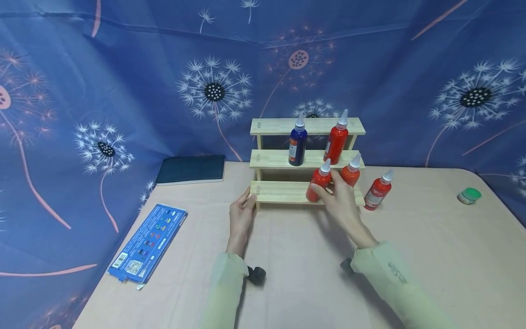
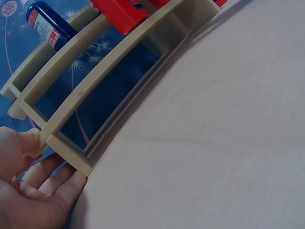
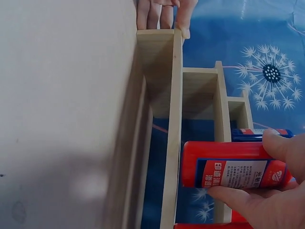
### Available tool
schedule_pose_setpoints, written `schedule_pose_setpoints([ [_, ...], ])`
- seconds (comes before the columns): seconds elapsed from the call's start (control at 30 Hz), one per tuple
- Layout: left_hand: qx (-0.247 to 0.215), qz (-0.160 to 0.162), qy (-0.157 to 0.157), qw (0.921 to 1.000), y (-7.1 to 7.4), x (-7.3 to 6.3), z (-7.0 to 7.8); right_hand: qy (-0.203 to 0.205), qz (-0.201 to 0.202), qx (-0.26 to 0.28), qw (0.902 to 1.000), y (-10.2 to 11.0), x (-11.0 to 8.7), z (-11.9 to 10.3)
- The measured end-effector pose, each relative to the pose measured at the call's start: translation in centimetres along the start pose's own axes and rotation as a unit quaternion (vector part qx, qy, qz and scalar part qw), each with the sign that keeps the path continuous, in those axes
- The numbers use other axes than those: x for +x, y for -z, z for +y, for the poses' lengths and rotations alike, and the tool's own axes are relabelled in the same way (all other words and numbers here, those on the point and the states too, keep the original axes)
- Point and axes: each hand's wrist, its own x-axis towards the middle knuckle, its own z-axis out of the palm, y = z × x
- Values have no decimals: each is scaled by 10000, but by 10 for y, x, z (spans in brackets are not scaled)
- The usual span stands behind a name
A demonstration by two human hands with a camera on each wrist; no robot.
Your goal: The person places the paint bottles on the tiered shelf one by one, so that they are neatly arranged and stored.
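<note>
A three-tier wooden shelf (image 1: 267, 159) stands at the back of the table. My left hand (image 1: 241, 214) grips the left end of its lowest board, thumb on top and fingers round the end piece in the left wrist view. In my right hand (image 1: 343, 201), a red squeeze bottle (image 1: 318, 185) with a pointed white nozzle is pinched, upright at the lowest board. Its base is right at the board in the right wrist view. Beside it, partly behind that hand, is another red bottle (image 1: 350, 175). A blue bottle (image 1: 297, 145) and a red bottle (image 1: 336, 145) stand on the middle board.
On the table right of the shelf stands one more red bottle (image 1: 377, 194). A small green-lidded jar (image 1: 469, 195) sits at the far right. To the left lie a dark notebook (image 1: 191, 169) and a flat blue package (image 1: 149, 242). A blue dandelion-print cloth (image 1: 156, 68) hangs behind.
</note>
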Motion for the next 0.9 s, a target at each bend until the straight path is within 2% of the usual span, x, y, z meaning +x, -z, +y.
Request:
schedule_pose_setpoints([
  [0.37,13,24,6,10000,0,-1,0,229,80,-170,9996,-3,6,3],
  [0.9,100,23,12,9999,0,-1,0,-172,-128,-353,9991,-4,9,0],
])
